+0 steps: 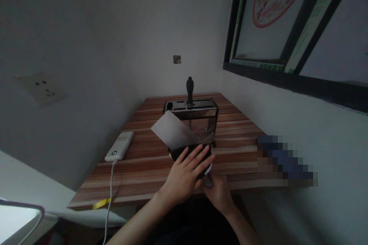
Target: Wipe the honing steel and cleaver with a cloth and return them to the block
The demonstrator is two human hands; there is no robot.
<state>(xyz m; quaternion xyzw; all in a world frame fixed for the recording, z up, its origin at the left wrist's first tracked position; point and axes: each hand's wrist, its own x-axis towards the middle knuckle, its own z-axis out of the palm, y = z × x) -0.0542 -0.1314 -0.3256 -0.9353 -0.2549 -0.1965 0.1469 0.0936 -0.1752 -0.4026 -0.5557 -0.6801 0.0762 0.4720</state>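
Observation:
My left hand [186, 170] lies over a dark, box-like object [184, 151] at the near edge of the wooden table [143, 168], with the fingers stretched across its top. A pale flap or sheet [174, 130] stands up from the object, tilted to the left. Below and to the right, my right hand [218, 191] is closed on the object's near lower corner, pinching something small and grey I cannot make out.
A black knife block [191, 109] with one dark handle [189, 89] stands behind the object. A white power bank [120, 145] with a cable [110, 187] lies at the table's left. Walls close in on both sides; a framed picture [287, 26] hangs right.

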